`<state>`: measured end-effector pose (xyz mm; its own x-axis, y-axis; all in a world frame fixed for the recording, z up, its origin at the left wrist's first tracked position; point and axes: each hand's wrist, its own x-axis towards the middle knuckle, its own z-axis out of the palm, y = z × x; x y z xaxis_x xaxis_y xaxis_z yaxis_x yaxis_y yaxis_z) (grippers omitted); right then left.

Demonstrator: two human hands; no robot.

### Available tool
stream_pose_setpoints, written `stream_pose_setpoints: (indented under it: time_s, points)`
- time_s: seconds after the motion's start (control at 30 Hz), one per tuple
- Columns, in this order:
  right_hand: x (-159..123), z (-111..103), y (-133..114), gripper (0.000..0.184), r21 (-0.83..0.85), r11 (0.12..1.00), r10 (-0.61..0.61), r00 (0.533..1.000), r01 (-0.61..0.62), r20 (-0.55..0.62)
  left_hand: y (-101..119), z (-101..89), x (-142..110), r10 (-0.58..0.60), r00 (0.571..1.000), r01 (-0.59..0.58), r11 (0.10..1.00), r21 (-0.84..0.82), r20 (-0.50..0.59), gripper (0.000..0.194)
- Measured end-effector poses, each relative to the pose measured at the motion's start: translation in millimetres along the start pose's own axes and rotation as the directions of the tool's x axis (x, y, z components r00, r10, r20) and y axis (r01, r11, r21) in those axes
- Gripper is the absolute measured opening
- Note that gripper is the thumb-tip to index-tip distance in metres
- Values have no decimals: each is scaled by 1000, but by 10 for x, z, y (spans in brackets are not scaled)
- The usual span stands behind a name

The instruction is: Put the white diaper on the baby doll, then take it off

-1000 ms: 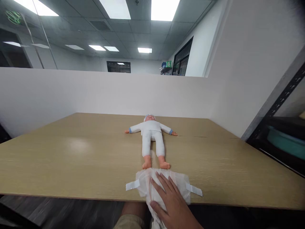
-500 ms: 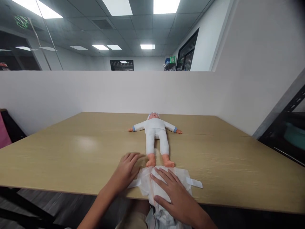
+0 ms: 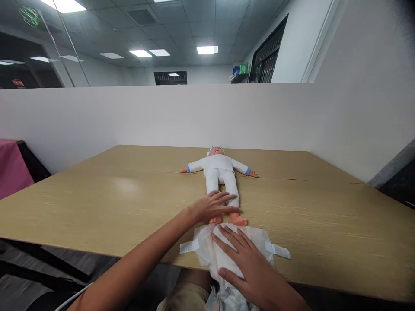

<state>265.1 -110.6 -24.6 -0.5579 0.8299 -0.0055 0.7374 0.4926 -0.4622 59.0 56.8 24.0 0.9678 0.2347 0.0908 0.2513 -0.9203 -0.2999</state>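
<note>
A baby doll [image 3: 218, 162] in a white suit with blue cuffs lies on its back, arms spread, feet toward me. My left hand [image 3: 215, 206] reaches across its lower legs with fingers stretched out; whether it touches them I cannot tell. Just in front of the doll's feet, an unfolded diaper [image 3: 205, 246] lies at the table's near edge, its two side tabs spread and its near end hanging over the edge. My right hand [image 3: 241, 261] rests flat on the diaper, fingers spread.
The wooden table [image 3: 97, 207] stretches out on both sides. A low white partition [image 3: 155, 116] stands behind it, with a wall at the right. Pink cloth [image 3: 14, 166] hangs at the far left. My lap [image 3: 186, 298] is below the near edge.
My left hand has moved right and forward, from beside the doll's feet to across its lower legs. My right hand stays on the diaper. The view has shifted slightly.
</note>
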Motion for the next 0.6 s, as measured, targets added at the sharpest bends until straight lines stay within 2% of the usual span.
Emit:
stream_pose_setpoints:
  time_s: [0.13, 0.2, 0.3, 0.37, 0.47, 0.6]
  points:
    - [1, -32, 8, 67, -5, 1000, -10, 1000, 10, 11, -65, 13, 81, 78, 993, -81, 996, -26, -92, 39]
    - [4, -37, 12, 64, -9, 1000, -12, 1000, 12, 13, -94, 41, 138, 107, 987, -109, 994, -8, -116, 24]
    - [7, -54, 18, 67, -3, 1000, -13, 1000, 13, 24, -146, 69, 234, 126, 983, -128, 992, -11, -131, 22]
    - [12, -76, 24, 69, 3, 1000, -14, 999, 14, 42, -194, 51, 295, 120, 981, -132, 989, -70, -149, 26]
    - [37, -120, 52, 69, 23, 1000, -20, 998, 18, 66, -294, -63, 373, 71, 972, -133, 953, -274, -225, 32]
    - [138, -170, 152, 66, 61, 997, -57, 997, 54, 46, -470, -360, 470, -126, 930, -103, 813, -573, -346, 32]
